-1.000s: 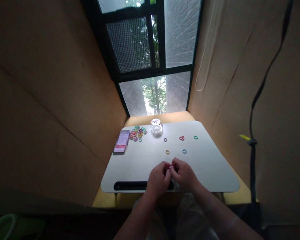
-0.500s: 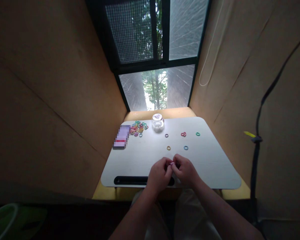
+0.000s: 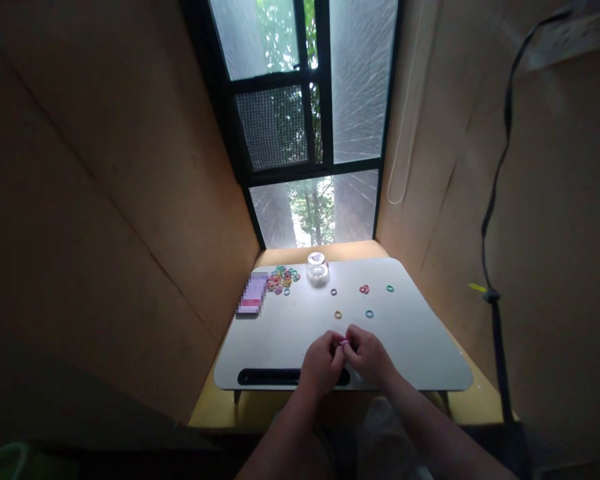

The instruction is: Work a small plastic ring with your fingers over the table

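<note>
Over the front of the white table, my left hand and my right hand meet with fingers pinched together. Between their fingertips is a small pink hair tie, partly hidden by the fingers. Just beyond my hands lie a yellow hair tie and a blue hair tie. Farther back, a dark purplish hair tie, a little cluster of red hair ties and a green hair tie form a spaced row.
A heap of mixed hair ties lies at the back left, beside a phone. A clear jar stands at the back middle. Along the front edge runs a black slot. Walls flank both sides, and a dark cable hangs on the right.
The head view has tilted up, so the table sits lower in the picture. My two hands keep hold of the pink hair tie, with little visible change in their grip.
</note>
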### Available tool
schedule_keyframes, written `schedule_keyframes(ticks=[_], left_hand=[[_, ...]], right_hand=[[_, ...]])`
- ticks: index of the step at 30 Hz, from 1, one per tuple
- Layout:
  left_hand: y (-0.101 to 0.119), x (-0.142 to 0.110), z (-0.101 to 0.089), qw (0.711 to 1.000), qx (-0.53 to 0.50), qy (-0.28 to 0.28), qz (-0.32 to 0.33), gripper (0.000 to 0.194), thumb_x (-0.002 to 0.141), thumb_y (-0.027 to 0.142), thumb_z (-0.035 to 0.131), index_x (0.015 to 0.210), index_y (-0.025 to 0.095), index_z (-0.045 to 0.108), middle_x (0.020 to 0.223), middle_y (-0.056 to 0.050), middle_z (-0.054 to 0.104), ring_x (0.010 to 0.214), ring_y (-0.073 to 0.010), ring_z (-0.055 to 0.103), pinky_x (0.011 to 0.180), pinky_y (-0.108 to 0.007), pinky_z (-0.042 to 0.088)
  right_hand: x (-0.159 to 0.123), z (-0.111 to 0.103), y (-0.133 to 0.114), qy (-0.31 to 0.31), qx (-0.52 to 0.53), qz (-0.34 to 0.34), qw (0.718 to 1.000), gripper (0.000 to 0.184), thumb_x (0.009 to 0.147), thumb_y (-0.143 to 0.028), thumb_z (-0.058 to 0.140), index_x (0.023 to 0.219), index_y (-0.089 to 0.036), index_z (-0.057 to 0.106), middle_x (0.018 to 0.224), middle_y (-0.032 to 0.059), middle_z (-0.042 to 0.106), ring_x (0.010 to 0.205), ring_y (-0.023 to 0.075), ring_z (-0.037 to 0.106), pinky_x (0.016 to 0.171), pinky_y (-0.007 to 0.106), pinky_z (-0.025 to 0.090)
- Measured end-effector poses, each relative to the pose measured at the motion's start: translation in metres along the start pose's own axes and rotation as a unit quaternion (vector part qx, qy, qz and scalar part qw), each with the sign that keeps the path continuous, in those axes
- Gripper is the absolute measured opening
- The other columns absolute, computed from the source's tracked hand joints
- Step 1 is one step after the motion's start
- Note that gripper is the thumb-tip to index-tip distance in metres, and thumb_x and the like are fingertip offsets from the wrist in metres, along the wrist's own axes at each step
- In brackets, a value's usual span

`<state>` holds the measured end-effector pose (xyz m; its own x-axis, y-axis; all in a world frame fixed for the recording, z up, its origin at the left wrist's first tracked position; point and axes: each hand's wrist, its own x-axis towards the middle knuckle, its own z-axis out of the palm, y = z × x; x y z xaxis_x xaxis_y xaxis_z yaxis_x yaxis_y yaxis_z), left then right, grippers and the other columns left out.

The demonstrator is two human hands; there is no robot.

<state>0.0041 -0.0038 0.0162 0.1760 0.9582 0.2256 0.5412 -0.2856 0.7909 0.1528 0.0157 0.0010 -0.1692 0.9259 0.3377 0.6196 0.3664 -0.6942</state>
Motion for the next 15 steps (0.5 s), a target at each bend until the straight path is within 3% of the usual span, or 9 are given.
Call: schedule_keyframes(ticks=[15], left_hand=[[0.0019, -0.0036, 0.0012, 1.0, 0.011, 0.012, 0.0, 0.014, 0.086, 0.022, 0.05, 0.09, 0.02, 0.063, 0.081, -0.001, 0.067, 0.073, -0.0147, 0.058, 0.068, -0.026, 0.041]], right_hand=[[-0.0018, 0.0008, 0.0006, 0.006, -0.02, -0.015, 1.0, 0.01, 0.079, -0.023, 0.048, 0.07, -0.021, 0.044, 0.061, -0.0031, 0.052, 0.057, 0.013, 0.047, 0.055, 0.024, 0.029]])
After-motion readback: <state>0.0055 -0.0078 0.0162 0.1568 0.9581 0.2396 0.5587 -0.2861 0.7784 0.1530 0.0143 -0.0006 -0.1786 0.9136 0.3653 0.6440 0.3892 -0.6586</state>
